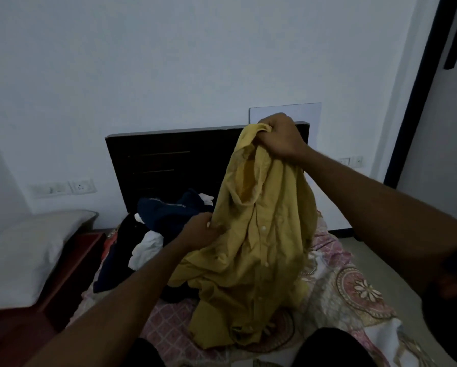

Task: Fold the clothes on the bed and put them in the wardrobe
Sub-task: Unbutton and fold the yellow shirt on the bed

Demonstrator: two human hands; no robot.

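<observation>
A mustard-yellow button shirt (256, 242) hangs above the bed (354, 290), its lower part crumpled on the patterned pink sheet. My right hand (280, 139) grips the shirt's top near the collar, raised in front of the dark headboard. Lower down, my left hand (202, 230) pinches the shirt's left edge. Behind the shirt lies a pile of other clothes (166, 215): a navy garment, white pieces and something black.
The dark headboard (163, 165) stands against the white wall. A grey pillow (29, 247) lies on a red-brown low stand at the left. A dark door frame (420, 102) runs up the right side. My knees in black show at the bottom.
</observation>
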